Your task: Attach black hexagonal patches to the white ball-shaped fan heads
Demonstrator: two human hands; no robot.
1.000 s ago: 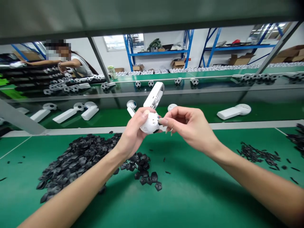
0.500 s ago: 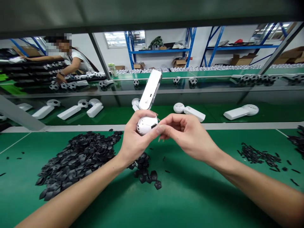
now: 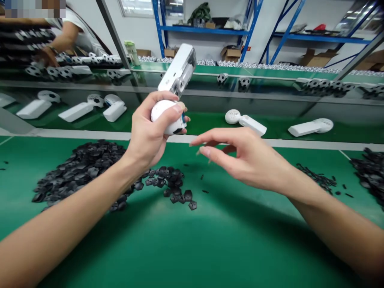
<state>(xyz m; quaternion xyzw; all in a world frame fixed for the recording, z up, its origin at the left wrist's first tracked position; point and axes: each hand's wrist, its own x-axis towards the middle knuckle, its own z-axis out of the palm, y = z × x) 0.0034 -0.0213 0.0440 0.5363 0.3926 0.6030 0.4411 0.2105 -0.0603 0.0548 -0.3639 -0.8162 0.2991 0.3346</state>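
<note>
My left hand (image 3: 150, 130) is wrapped round the rounded head of a white device (image 3: 177, 70), whose long handle points up and away to the right. A black patch shows low on the round head. To the right, my right hand (image 3: 237, 154) hangs above the green surface with thumb and fingers apart and nothing between them. Below my hands lie loose black pentagonal pieces (image 3: 188, 195), and a large heap of black pieces (image 3: 87, 164) is on the left, partly behind my left forearm.
White devices (image 3: 72, 112) lie on the green belt (image 3: 204, 118) beyond the pale ledge (image 3: 276, 143). Thin black pieces (image 3: 319, 178) and another dark pile (image 3: 369, 172) are on the right. A person's arm (image 3: 64, 38) reaches over stacked parts at the back left.
My left hand has moved left and up with the device, turning it so its side shows. My right hand has come away from it and opened. The whole view has tilted downward.
</note>
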